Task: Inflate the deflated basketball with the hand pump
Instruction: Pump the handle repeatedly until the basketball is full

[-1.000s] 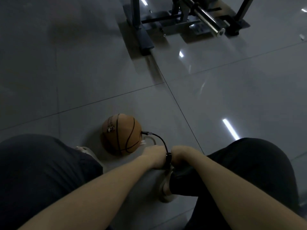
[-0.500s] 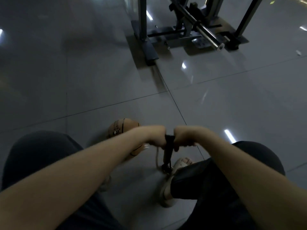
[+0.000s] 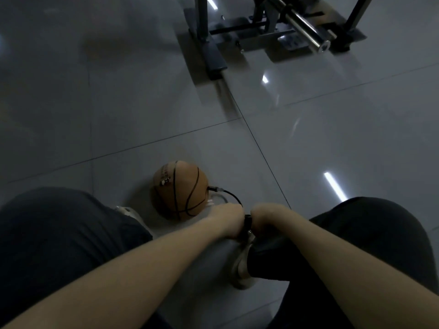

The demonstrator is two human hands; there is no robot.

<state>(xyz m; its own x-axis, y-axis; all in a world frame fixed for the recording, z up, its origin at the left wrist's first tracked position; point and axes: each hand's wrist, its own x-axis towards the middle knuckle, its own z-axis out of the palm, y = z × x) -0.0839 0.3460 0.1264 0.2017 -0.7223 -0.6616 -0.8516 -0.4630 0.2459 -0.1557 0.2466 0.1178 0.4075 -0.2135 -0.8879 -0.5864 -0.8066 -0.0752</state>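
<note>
Closest in, both fists are clamped on the pump handle (image 3: 247, 220). The left hand (image 3: 226, 219) and right hand (image 3: 267, 217) are knuckle to knuckle, fingers curled round the crossbar either side of the dark shaft, w/ only a sliver of black showing between them. Handle looks low, near the bottom of its travel I'd say. The barrel is hidden under the fists, so its long axis reads as approx. upright, running down from the grip toward the pale shoe (image 3: 241, 267) directly beneath, which prob. pins the pump's foot, though I can't see that part. The next stroke should therefore be a straight pull up toward the body, then back down. From the far-left side of the grip a thin black hose (image 3: 230, 194) arcs out and plugs into the right flank of the basketball (image 3: 180, 191). The ball lies on the floor (image 3: 332, 138) beyond and to the left of the grip, just past the left knuckles and well off the stroke line — the left hand is the nearer one. It looks lopsided, not round yet, so plenty of pumping left. Much farther out, beyond-right of the grip, a steel barbell (image 3: 306, 30) rests on a dark rack base (image 3: 213, 58).
</note>
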